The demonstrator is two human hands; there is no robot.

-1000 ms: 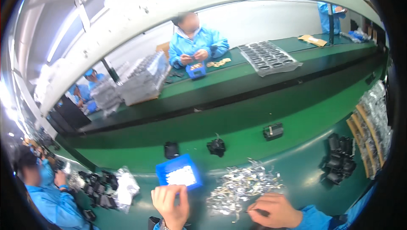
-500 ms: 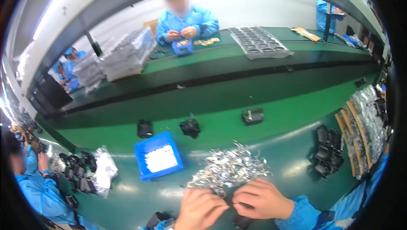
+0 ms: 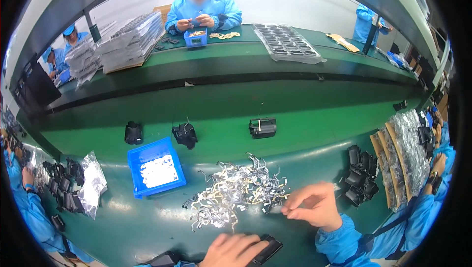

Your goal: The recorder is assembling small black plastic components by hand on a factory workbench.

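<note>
At the lower centre my left hand [image 3: 231, 251] is closed over a black plastic housing [image 3: 269, 250], whose right end shows past the fingers. To the right, my right hand [image 3: 317, 207] is raised beside a heap of small silvery and whitish wired parts [image 3: 236, 191]. Its thumb and index finger meet in a pinch near the heap's right edge; whatever lies between the fingertips is too small to make out. Left of the heap stands a blue bin [image 3: 181, 184] with small white pieces [image 3: 158, 171] in it.
Black housings [image 3: 262, 128] stand singly on the green belt [image 3: 216, 114]. More black housings [image 3: 361, 176] cluster at right, beside cardboard-edged stacks [image 3: 388, 168]. Another cluster [image 3: 64, 183] and clear plastic wrap [image 3: 92, 183] lie at left. Co-workers sit at both sides and across the belt.
My hands were together at the heap's near edge; the right has moved up and right, away from the left. The black housing under my left hand shows more clearly. The whole view has shifted.
</note>
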